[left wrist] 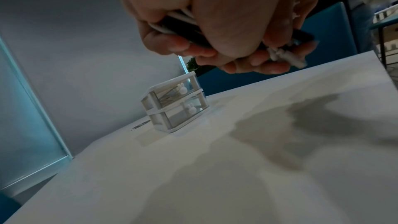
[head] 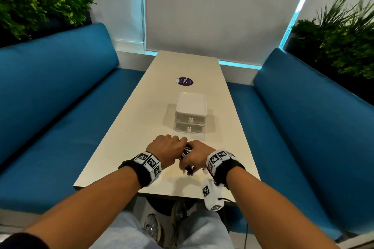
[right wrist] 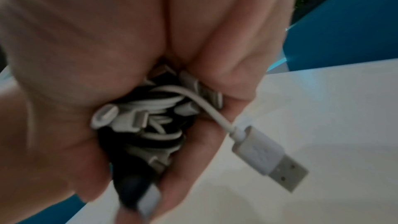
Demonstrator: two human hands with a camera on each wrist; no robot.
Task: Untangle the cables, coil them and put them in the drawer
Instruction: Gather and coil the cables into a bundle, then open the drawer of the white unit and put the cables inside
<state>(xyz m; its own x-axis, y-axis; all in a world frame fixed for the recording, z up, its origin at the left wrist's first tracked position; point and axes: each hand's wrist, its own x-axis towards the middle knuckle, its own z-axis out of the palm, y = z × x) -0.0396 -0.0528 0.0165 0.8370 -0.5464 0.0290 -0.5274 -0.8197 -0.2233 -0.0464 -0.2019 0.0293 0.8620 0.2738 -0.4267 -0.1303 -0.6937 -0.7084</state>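
Note:
A tangled bundle of black and white cables (head: 186, 152) is clasped between both hands just above the near part of the table. My left hand (head: 167, 147) curls over its left end, my right hand (head: 195, 157) grips its right end. In the right wrist view the cable bundle (right wrist: 150, 122) fills the palm and a white USB plug (right wrist: 269, 159) sticks out. In the left wrist view, black and white cable strands (left wrist: 183, 23) show under the curled fingers. A small white two-drawer box (head: 190, 114) stands mid-table beyond the hands, both drawers closed.
The long beige table (head: 141, 127) runs away from me between two blue benches (head: 50, 107). A purple round sticker (head: 185, 82) lies behind the drawer box. Plants stand at the back on both sides. My legs and shoes show below the table's near edge.

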